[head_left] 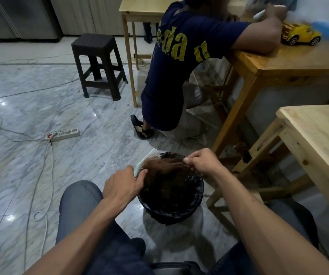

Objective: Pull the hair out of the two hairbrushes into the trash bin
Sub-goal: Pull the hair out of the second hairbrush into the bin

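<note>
Hair (169, 162): brown clump stretched between brush and my right hand, directly over the trash bin (198, 192). Still partly caught in the bristles, so not released yet.

Hairbrush (146, 158): pale teal, tilted, bristles facing right, at the bin's left rim. Left hand (123, 185) has its grip wrapped round the lower end. Right hand (203, 162) grip pinches the hair, fingers curled, pulling away from the brush.

Bin: black liner, on the floor between my knees; dark brownish mass inside looks like hair already dropped, can't confirm.

Progress, my read: mid-pull on one brush. Which of the two this is, can't tell. Second brush not in view. Left: free this clump, drop it, check bristles, and the other brush if not yet cleaned.

Around: wooden table (318, 139) to the right, another person (179, 62) ahead leaning on a farther table.
</note>
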Demonstrator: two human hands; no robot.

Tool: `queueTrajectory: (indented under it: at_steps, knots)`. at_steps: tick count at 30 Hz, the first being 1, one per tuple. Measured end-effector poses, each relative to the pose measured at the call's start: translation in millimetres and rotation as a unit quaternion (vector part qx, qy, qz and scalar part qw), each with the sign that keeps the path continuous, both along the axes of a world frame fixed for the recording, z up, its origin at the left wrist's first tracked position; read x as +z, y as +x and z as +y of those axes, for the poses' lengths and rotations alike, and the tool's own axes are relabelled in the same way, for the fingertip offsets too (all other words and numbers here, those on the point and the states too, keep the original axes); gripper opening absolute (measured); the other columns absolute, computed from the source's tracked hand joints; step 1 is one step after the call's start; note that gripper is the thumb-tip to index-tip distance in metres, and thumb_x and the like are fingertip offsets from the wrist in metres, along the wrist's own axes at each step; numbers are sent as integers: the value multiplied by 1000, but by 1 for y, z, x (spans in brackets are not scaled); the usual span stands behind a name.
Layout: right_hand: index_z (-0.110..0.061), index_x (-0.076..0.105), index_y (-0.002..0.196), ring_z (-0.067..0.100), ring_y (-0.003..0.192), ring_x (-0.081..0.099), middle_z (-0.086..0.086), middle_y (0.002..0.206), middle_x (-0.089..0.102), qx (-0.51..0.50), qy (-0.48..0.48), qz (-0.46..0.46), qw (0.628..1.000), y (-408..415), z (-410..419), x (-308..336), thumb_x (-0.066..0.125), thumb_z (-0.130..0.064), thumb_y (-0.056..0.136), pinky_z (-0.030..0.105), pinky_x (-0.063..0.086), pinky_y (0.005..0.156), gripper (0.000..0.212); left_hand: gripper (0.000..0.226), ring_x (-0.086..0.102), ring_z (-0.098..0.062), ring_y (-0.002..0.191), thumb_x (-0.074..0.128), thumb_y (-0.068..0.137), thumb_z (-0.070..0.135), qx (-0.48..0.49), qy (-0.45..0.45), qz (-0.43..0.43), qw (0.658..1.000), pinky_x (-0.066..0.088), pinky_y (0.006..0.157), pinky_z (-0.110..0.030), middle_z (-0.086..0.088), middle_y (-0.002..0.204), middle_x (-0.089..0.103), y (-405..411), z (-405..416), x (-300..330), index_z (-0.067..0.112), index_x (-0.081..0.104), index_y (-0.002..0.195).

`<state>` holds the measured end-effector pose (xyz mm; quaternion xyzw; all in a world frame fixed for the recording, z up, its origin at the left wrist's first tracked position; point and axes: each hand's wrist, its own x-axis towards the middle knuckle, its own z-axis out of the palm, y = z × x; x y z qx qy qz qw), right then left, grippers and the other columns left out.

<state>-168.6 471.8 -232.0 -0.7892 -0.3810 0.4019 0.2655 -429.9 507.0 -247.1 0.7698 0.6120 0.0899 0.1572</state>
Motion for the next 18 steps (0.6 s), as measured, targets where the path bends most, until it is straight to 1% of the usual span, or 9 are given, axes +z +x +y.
queueTrajectory:
  at_steps: [2,3,5,7,9,12,14,16,18]
  knots:
    - [-11,79,82,19,76,70,4,79,76,-35,-23,-45,998,14,-3,2,75,-25,96,39,62,79,20,55,54,-20,57,39,92,67,11,-9,9,1000,39,52,-33,0,62,56,-10,4,-3,17,45,69]
    - [-10,79,83,23,81,72,7,83,77,-52,-35,-66,996,19,-4,2,74,-26,96,43,61,84,22,55,55,-21,58,39,92,67,13,-11,12,1000,40,53,-33,0,63,56,-12,5,-4,18,45,69]
    - [-5,78,88,32,88,74,14,90,77,-77,-53,-98,991,25,-5,4,72,-27,96,46,62,86,25,54,56,-22,59,39,92,67,12,-14,12,1000,41,53,-33,-1,64,57,-12,5,-4,18,45,70]
    - [-3,75,90,34,87,74,17,94,76,-93,-65,-117,987,25,-4,4,67,-26,95,49,63,83,25,53,55,-23,58,39,93,66,8,-13,9,1000,40,53,-33,-1,64,57,-5,2,-2,18,43,69]
    - [-4,71,85,31,78,72,14,87,74,-101,-66,-111,986,20,-1,3,64,-23,94,41,62,71,23,52,55,-22,58,40,93,64,5,-11,4,1000,39,53,-33,-1,64,57,3,0,1,18,42,69]
    - [-6,69,81,21,62,64,10,76,69,-96,-65,-25,993,10,1,4,61,-21,99,26,49,53,24,52,55,-22,58,40,93,65,0,-13,-7,1000,38,52,-33,-1,65,58,10,-1,5,18,44,69]
    - [-3,71,88,20,62,64,12,80,72,-94,-65,-10,993,6,0,4,60,-23,102,24,48,51,26,53,55,-22,58,39,93,65,3,-11,-11,1000,40,53,-33,-1,65,58,9,0,7,17,47,71]
    - [-2,70,89,21,65,65,15,88,73,-94,-75,-62,991,9,0,-1,58,-23,102,29,50,53,28,55,56,-23,60,38,93,66,9,-5,-16,1000,42,55,-34,-2,64,58,1,5,7,16,50,73]
    - [-5,64,92,25,75,68,13,96,69,-120,-91,-134,979,20,-4,-6,57,-25,101,32,52,56,23,55,57,-26,64,38,93,66,27,2,-11,1000,42,55,-35,-3,66,58,-12,14,7,15,51,74]
